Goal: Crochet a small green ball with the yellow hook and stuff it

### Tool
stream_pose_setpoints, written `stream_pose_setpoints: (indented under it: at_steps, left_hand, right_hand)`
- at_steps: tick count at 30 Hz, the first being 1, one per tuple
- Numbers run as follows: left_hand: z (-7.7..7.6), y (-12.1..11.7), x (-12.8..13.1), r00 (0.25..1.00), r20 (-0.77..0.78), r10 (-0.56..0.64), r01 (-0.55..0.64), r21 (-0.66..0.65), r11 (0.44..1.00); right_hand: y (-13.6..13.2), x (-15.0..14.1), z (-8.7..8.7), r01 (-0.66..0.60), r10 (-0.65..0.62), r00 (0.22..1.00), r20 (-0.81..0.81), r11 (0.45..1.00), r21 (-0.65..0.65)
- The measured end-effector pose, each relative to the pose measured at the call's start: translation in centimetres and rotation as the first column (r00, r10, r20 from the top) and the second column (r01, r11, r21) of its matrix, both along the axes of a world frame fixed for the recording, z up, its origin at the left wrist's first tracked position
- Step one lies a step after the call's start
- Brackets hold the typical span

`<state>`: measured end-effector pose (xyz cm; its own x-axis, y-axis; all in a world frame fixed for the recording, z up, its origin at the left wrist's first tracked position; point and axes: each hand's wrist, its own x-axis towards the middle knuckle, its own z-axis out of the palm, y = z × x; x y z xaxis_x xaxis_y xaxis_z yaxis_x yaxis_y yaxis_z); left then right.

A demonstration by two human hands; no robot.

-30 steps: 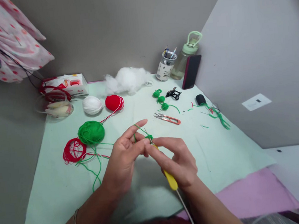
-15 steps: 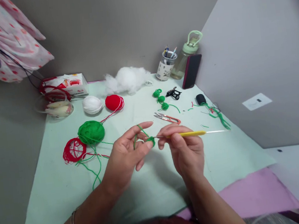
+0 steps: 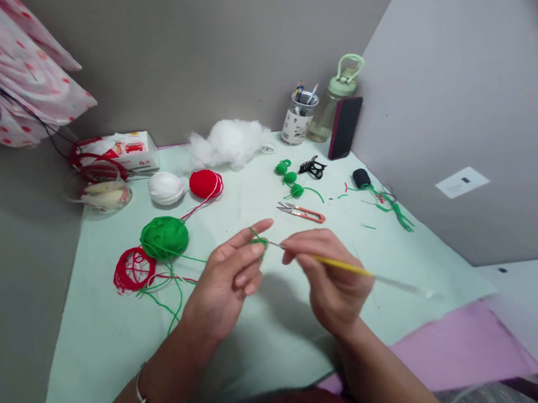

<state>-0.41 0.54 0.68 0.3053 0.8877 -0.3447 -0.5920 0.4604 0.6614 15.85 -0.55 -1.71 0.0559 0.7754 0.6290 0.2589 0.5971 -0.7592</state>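
Note:
Between thumb and fingers, my left hand point(image 3: 226, 279) pinches a small piece of green crochet point(image 3: 260, 242); green yarn loops over the raised index finger. My right hand point(image 3: 335, 278) grips a crochet hook point(image 3: 343, 265) by its yellow handle, pen-like. The hook's metal tip meets the green piece, though the fingers partly cover the stitches. Its rear end slants down to the right and is blurred. Left of my hands lies a green yarn ball point(image 3: 164, 237), with a strand running toward my left hand. Beyond the hands rest orange thread snips point(image 3: 301, 212).
Loosely wound red yarn point(image 3: 133, 270), a white yarn ball point(image 3: 166, 188) and a red yarn ball point(image 3: 205, 184) lie on the left. White stuffing point(image 3: 231, 142) sits at the back. Small green crocheted balls point(image 3: 289, 178), a black claw clip point(image 3: 312, 168) and a phone point(image 3: 346, 128) are right.
The hook has swung from nearly level to slanting, its rear end now lower. My right hand has tilted with it. My left fingers have curled in, covering more of the green piece.

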Motion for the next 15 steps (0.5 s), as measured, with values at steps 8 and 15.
stream_pose_setpoints:
  at_steps: [8,15]
  left_hand:
    - [-0.56,-0.34,0.67,0.99,-0.127,0.052,-0.031,0.161,0.986]
    - [-0.74,-0.64,0.52,0.975,-0.191,0.113,-0.079,0.175,0.981]
  right_hand:
    - [0.96,-0.64,-0.53,-0.289,0.173,0.888,-0.427,0.931,-0.224]
    - [0.99,-0.4,-0.77,-0.294,0.157,0.887,-0.435,0.917,-0.269]
